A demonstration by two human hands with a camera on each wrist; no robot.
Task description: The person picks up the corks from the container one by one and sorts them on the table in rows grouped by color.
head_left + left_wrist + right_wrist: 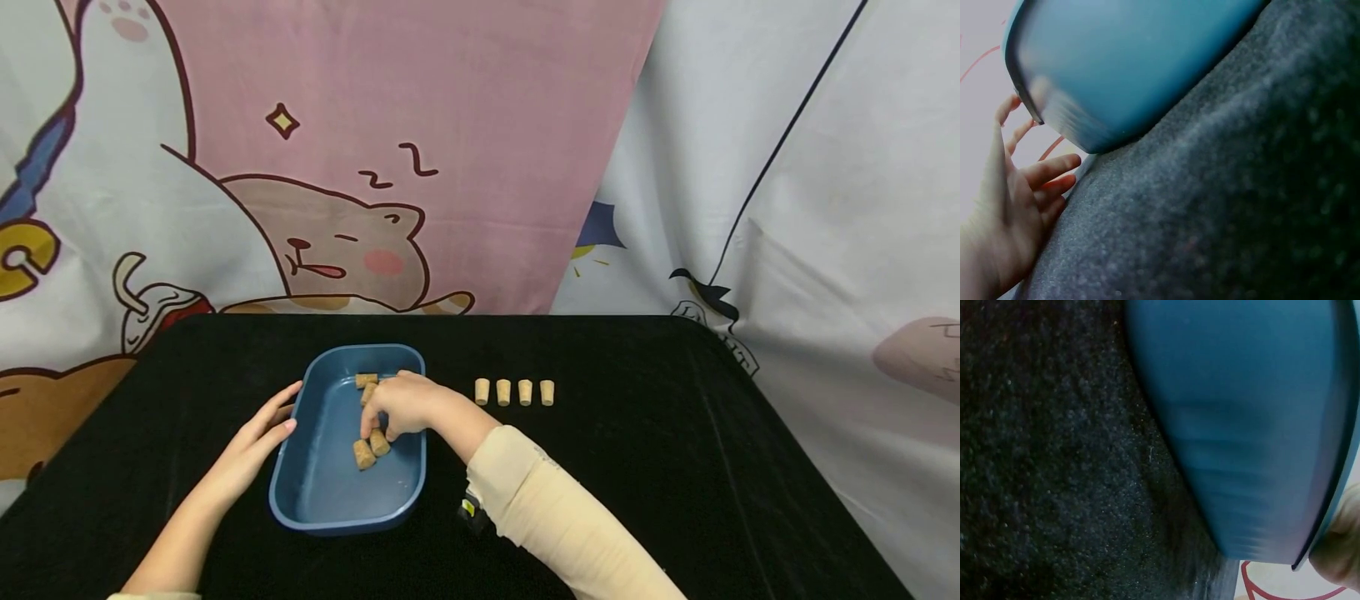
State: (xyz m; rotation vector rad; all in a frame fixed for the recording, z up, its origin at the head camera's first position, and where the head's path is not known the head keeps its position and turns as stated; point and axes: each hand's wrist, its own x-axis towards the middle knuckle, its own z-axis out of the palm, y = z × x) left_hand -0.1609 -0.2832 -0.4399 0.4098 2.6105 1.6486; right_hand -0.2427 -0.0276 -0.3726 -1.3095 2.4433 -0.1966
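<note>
A blue plastic tub (315, 492) sits on the black cloth, with several tapered corks inside. My right hand (401, 404) reaches over the tub's right rim, its thumb and index finger bent down on either side of a cork (379, 442), which they seem to pinch. Touching that one is another cork (363, 455). Farther back in the tub lie a cork (366, 380) and one partly covered by the hand (368, 393). My left hand (258, 437) rests its outstretched fingertips against the tub's left rim. The right wrist view shows mostly the tub's outer wall (1241, 437).
Right of the tub, several corks stand in a row, from the leftmost cork (482, 392) to the rightmost cork (547, 392). Black cloth (637, 475) covers the table. Behind it hangs a printed cartoon curtain (487, 150).
</note>
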